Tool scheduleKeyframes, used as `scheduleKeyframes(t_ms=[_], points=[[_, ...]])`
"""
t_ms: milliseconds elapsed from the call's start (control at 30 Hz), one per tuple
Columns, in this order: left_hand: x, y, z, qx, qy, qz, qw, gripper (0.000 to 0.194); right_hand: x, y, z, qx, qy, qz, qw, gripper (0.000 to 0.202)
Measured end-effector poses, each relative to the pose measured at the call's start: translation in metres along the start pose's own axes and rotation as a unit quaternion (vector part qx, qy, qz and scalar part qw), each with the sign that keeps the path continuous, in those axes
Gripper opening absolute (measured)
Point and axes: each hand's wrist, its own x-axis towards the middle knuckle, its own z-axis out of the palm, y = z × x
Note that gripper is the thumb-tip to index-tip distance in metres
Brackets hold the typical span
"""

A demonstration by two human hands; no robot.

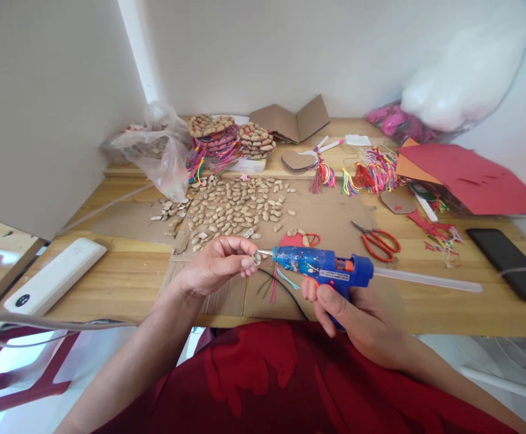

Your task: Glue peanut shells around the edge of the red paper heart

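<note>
My left hand (227, 262) pinches a peanut shell (256, 258) between thumb and fingertips, its hollow side partly in sight. Wrapped round the handle of a blue glue gun (306, 260), my right hand (348, 310) holds it level, nozzle pointing left. The nozzle tip meets or nearly meets the shell; I cannot tell which. A clear glue stick (430, 279) juts from the gun's back end. Behind the gun, a red piece (292, 239) with a few peanut shells and a red cord lies on the cardboard (330, 208), partly hidden. Coloured threads (274, 286) hang below the nozzle.
Many loose peanut shells (231, 208) spread over the cardboard. Red-handled scissors (378, 241) and a black phone (516, 262) lie right. A white power bank-like box (56, 276) is left. Behind are a plastic bag (163, 157), peanut-covered pieces (256, 140), tassels (376, 170) and red sheets (480, 175).
</note>
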Motion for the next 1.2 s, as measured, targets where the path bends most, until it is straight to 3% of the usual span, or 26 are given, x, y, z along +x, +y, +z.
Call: scheduleKeyframes(t_ms=[300, 633, 1067, 1200], points=[[0.0, -0.001, -0.002, 0.003, -0.001, 0.004, 1.0, 0.033, 0.0, -0.011, 0.001, -0.019, -0.002, 0.024, 1.0, 0.055], [0.0, -0.003, 0.0, 0.004, -0.001, -0.003, 1.0, 0.036, -0.001, -0.012, 0.004, 0.008, 0.024, 0.014, 1.0, 0.045], [0.001, -0.003, 0.002, -0.008, 0.008, -0.014, 1.0, 0.035, -0.004, -0.007, 0.005, 0.054, -0.004, -0.081, 0.995, 0.042], [0.001, -0.005, 0.003, -0.049, 0.03, -0.021, 0.998, 0.033, -0.003, -0.007, 0.004, 0.046, -0.007, -0.078, 0.996, 0.041]])
